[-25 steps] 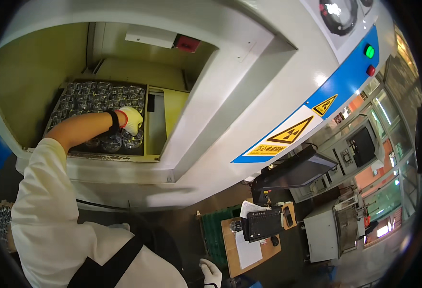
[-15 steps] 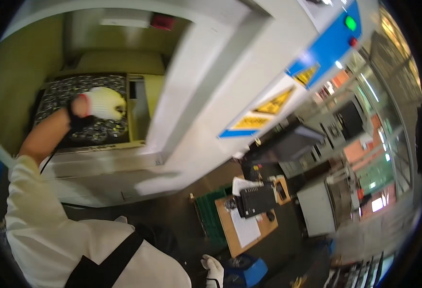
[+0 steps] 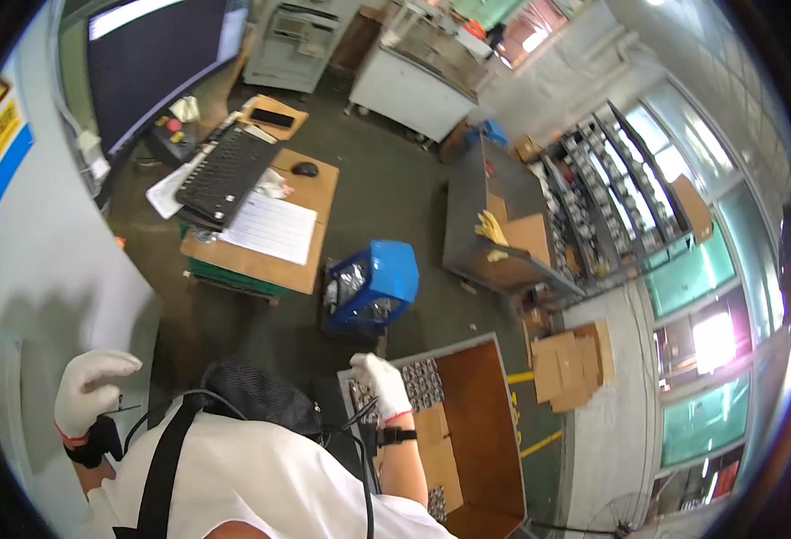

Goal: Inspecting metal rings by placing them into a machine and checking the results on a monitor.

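My left hand (image 3: 90,391), in a white knit glove, is raised beside the pale machine panel (image 3: 81,260) at the left. Its thumb and fingers are apart in a C shape, with nothing seen between them. My right hand (image 3: 382,384), also gloved in white, is over the left edge of a large crate (image 3: 481,422) with brown inner walls. Small shiny metal parts (image 3: 423,382) stand in rows there, beside a sheet of cardboard (image 3: 436,449). The right fingers point away from me, and their undersides are hidden, so whether they hold a part is unclear.
Ahead left, a low wooden-topped stand (image 3: 324,198) carries a keyboard (image 3: 225,175), papers and a mouse. A blue plastic stool-like frame (image 3: 391,278) stands ahead of the crate. Farther right are a grey metal cart (image 3: 494,198) and a rack (image 3: 611,189) of parts. A large monitor (image 3: 162,63) is far left.
My view has swung right, away from the machine's opening. My left hand has come out from above the tray of metal parts. My right hand is now over the crate.
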